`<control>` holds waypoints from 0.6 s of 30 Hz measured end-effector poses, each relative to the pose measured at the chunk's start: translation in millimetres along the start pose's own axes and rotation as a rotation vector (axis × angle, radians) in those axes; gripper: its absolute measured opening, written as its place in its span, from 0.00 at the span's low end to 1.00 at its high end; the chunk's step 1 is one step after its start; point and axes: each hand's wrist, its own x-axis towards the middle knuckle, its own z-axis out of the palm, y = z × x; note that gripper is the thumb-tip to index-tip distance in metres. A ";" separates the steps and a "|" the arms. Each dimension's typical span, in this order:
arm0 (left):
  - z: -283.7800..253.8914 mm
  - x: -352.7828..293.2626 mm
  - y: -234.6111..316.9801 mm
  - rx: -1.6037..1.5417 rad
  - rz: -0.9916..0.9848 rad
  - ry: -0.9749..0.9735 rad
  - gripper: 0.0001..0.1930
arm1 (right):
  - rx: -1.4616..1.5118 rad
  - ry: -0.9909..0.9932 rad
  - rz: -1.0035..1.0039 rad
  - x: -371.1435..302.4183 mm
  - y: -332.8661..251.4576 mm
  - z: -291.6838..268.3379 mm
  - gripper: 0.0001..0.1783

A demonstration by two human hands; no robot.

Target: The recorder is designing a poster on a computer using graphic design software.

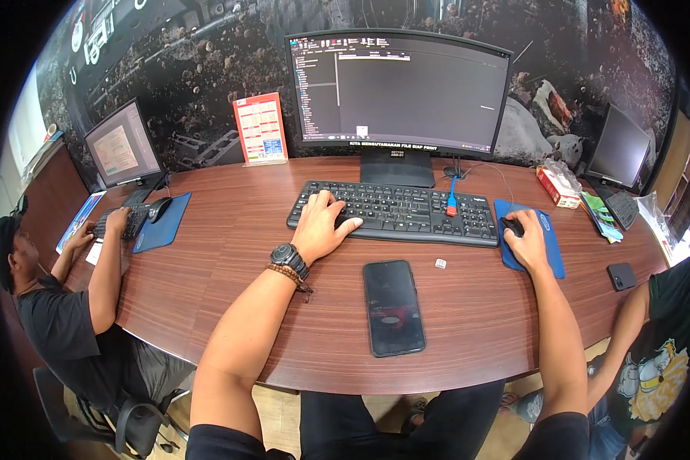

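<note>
My left hand [322,226] rests on the left end of a black keyboard [406,211], its fingers spread over the keys and the thumb stretched toward the space bar. A dark watch and a beaded bracelet circle that wrist. My right hand [529,244] curves over a black computer mouse [513,226], mostly covered by the fingers, on a blue mouse pad [550,238]. Behind the keyboard stands a wide curved monitor [422,96] with a dark file window. A blue cable with a red end [451,203] lies across the right-hand keys.
A black phone [393,310] lies near the table edge, with a small white piece [440,264] beyond it. A sign stand [261,126] is left of the monitor; a red-and-white box [558,188] is at right. People sit on both sides; the left one types at another keyboard [126,222].
</note>
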 end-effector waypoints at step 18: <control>-0.5 0.6 0.7 -0.004 0.000 -0.008 0.29 | 0.008 -0.017 0.001 1.0 2.4 -0.2 0.15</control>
